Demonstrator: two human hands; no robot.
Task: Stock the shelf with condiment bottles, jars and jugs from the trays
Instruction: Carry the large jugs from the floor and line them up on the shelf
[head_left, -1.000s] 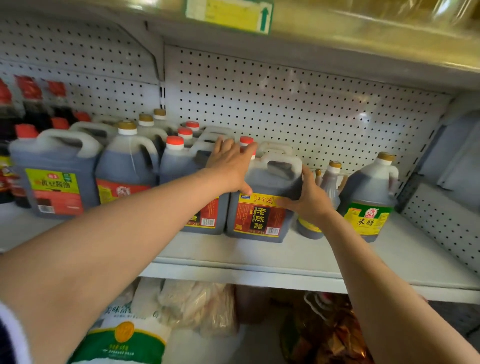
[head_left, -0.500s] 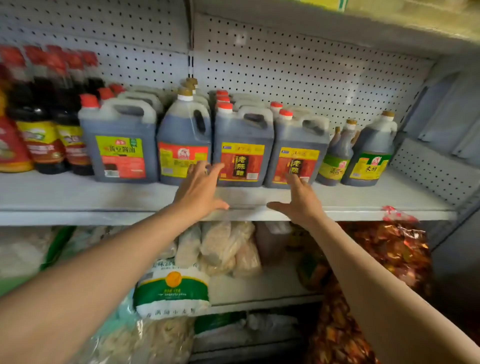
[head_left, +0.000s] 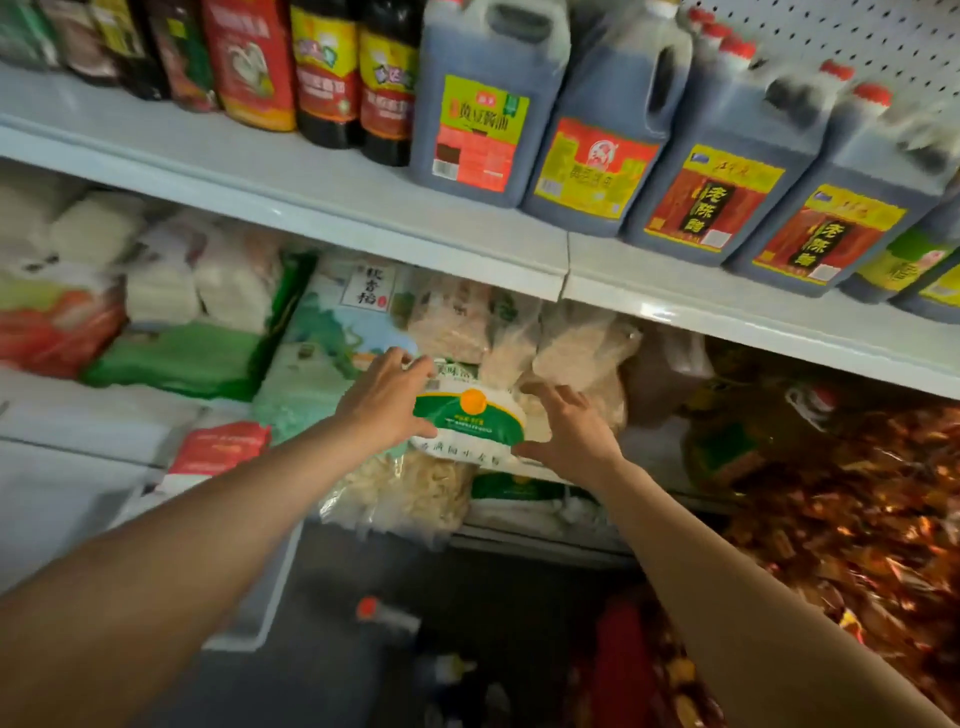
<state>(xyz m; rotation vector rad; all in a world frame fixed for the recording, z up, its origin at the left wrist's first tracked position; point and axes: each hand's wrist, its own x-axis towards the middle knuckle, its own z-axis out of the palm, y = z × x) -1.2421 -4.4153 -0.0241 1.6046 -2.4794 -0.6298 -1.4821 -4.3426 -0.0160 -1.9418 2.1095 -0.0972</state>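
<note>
Four dark, handled jugs (head_left: 582, 135) with bright labels line the shelf (head_left: 311, 208); left hand (head_left: 387, 402) and right hand (head_left: 569, 434) spread, empty.

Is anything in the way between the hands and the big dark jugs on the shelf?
Nothing visible blocks them. The left hand and right hand are open, low by a green-and-white bag, below the grey shelf holding the dark plastic jugs.

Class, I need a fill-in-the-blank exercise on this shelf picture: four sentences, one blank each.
1. The jugs stand on the ___ shelf.
2. Both hands hold ___.
3. The left hand and right hand are either side of a bag with a ___ band.
4. The jug caps are ___.

Missing words: upper; nothing; green; red
</note>
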